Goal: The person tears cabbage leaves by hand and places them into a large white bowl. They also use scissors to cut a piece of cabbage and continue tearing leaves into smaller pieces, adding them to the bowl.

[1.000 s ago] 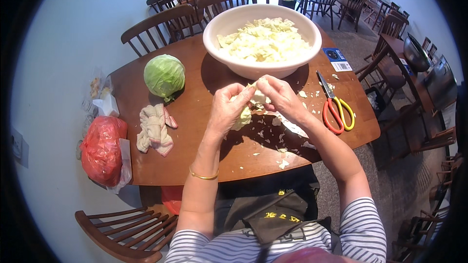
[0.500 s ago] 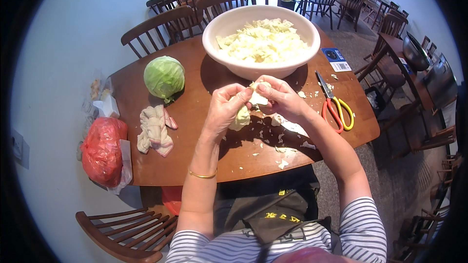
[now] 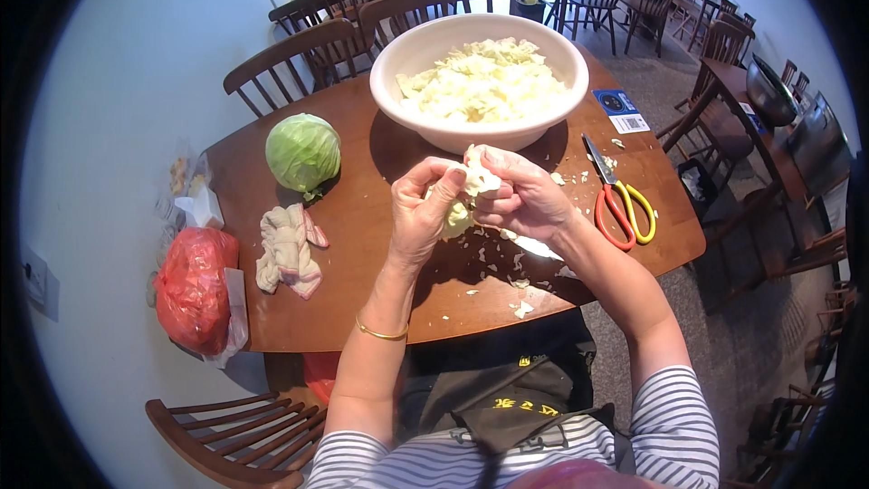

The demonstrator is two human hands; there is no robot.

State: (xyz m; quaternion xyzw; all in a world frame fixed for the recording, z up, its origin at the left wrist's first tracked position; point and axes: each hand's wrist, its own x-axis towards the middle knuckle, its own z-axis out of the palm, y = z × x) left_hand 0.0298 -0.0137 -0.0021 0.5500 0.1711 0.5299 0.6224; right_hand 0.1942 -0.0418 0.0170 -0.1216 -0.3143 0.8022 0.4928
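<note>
Over the near middle of the table, my left hand [image 3: 422, 204] and my right hand [image 3: 523, 192] meet with fingers closed on a pale cabbage piece [image 3: 477, 179]. Part of that piece hangs below the fingers, and the fingers hide some of it. Just beyond my hands stands a large white basin [image 3: 389, 107] heaped with torn cabbage pieces [image 3: 489, 81]. A whole green cabbage [image 3: 303, 154] sits left of the basin. Scissors [image 3: 620, 195] with one red and one yellow handle lie to the right, their blades pointing away. Small cabbage scraps [image 3: 522, 309] litter the tabletop beneath my hands.
White cloth gloves [image 3: 290, 252] lie on the left of the wooden table [image 3: 353, 308], near a red plastic bag [image 3: 193, 290] at its edge. A blue-and-white card [image 3: 622, 111] is by the basin. Wooden chairs [image 3: 294, 63] surround the table; a wall [image 3: 118, 127] rises at left.
Both hands have shifted the cabbage piece slightly and turned it between the fingers; my right fingers are now curled more. The view has moved a little. The basin, whole cabbage and scissors stay put.
</note>
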